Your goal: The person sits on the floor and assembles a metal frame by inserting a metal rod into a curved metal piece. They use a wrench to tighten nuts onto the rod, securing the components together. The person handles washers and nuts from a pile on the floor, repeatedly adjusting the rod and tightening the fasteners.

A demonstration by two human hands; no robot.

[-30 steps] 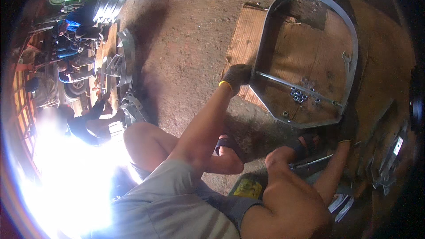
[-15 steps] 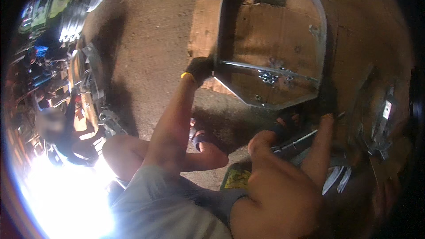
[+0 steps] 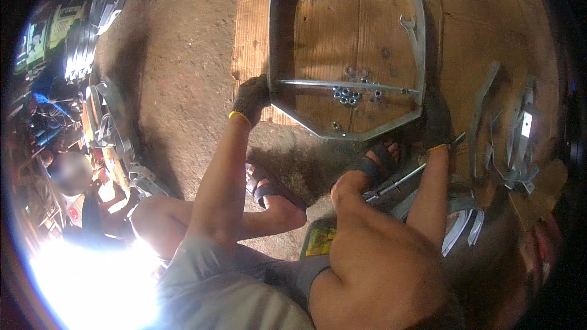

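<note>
A grey metal frame (image 3: 422,36), rounded at the far end and angled at the near end, lies over flattened cardboard (image 3: 327,36). A thin metal rod (image 3: 318,85) crosses it from side to side. My left hand (image 3: 252,99), in a dark glove with a yellow cuff, is closed on the frame's left side at the rod's end. On the opposite side my gloved right hand (image 3: 438,121) grips the frame near the other rod end; shadow hides much of its fingers. Several shiny nuts (image 3: 347,95) lie inside the frame, and an open-ended wrench (image 3: 409,32) rests by its right side.
Another metal rod (image 3: 403,179) lies beside my right sandaled foot (image 3: 379,160). Bent metal strips (image 3: 516,140) are on the right, and curved strips (image 3: 461,229) lie near my right forearm. Clutter and metal parts (image 3: 110,116) crowd the left, where a person (image 3: 92,208) is visible.
The whole view has shifted, so the frame and cardboard appear farther left and slightly higher. Both hands stay at the frame's sides; the wrench and nuts show more sharply.
</note>
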